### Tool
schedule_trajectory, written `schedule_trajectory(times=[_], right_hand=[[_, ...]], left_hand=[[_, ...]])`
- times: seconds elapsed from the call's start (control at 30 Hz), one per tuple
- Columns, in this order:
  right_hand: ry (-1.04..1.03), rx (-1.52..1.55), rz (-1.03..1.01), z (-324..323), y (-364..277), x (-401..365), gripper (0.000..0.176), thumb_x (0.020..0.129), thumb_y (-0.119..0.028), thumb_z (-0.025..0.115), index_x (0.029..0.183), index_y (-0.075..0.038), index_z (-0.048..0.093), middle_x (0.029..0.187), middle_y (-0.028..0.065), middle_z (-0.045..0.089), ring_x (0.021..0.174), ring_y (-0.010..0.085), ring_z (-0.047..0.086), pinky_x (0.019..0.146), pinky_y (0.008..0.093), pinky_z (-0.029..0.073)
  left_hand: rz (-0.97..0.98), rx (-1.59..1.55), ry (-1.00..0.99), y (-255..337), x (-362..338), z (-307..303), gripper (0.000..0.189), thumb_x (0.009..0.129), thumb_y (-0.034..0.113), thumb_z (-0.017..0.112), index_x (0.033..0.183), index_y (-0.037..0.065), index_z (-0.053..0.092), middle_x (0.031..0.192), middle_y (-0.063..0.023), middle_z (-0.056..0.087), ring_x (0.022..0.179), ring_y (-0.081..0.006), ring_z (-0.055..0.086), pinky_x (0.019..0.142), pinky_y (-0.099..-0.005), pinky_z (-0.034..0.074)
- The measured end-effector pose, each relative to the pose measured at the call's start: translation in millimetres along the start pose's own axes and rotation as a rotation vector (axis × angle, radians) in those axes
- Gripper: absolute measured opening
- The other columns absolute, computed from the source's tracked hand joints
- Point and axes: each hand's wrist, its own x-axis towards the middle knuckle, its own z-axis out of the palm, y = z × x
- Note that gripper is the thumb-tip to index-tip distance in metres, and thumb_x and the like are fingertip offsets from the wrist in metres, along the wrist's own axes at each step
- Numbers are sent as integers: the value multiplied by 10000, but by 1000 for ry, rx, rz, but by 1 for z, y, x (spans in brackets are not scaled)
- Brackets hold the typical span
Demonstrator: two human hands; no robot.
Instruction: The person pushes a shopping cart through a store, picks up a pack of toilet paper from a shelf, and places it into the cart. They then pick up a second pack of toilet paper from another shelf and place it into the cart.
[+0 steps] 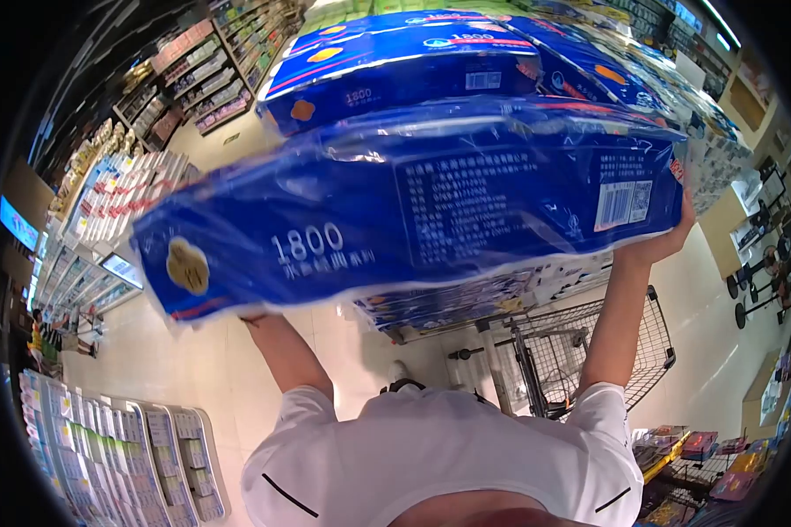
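Observation:
A large blue plastic-wrapped pack of tissues (360, 206), marked 1800 and with a barcode at its right end, is held up in front of my chest, tilted with its left end lower. My right hand (668, 241) grips its lower right corner, fingers wrapped around the end. Under the left end, my left hand (253, 320) supports it from below, with its fingers hidden by the pack. Right behind it, a similar blue pack (395, 83) lies on top of a stack, and more packs (580, 61) lie beside that one.
A black wire shopping cart (650, 351) stands at my right, by the base of the stack. Store shelves (206, 75) line the far left, and a white display rack (123, 448) is at the lower left. Pale floor (308, 351) shows around me. Goods (699, 443) are at the lower right.

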Motion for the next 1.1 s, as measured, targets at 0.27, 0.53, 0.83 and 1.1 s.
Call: schedule_trajectory(times=[0.27, 0.53, 0.83, 1.1], right_hand=[[445, -37, -133, -87, -72, -42, 540, 987, -337, 450, 1319, 68, 582, 1284, 196, 657, 1134, 298, 648, 1034, 408, 500], [574, -87, -28, -321, -103, -174, 436, 928, -267, 488, 1098, 93, 667, 1039, 220, 720, 942, 339, 700, 883, 437, 570], [1096, -543, 461, -450, -91, -299, 378, 1006, -338, 527, 1203, -50, 672, 1060, 83, 698, 926, 205, 665, 820, 350, 546], [851, -353, 956, -483, 4, -338, 510, 1043, -455, 375, 1335, -111, 614, 1266, 89, 659, 1110, 246, 646, 945, 453, 530]], left_hand=[[393, 11, -101, 93, -85, 7, 755, 746, 349, 795, 1403, 96, 521, 1281, -216, 608, 1175, -390, 587, 991, -516, 438], [395, -183, -1000, 68, -211, 128, 781, 724, 326, 818, 1408, 98, 518, 1285, -229, 606, 1178, -406, 584, 993, -527, 432], [727, -351, -1488, 82, -341, 260, 783, 643, 329, 861, 1372, 193, 610, 1306, -191, 578, 1182, -392, 567, 994, -507, 433], [956, -203, -1829, 22, -464, 288, 816, 642, 323, 861, 1403, 289, 569, 1353, -175, 513, 1268, -366, 485, 1090, -528, 366]])
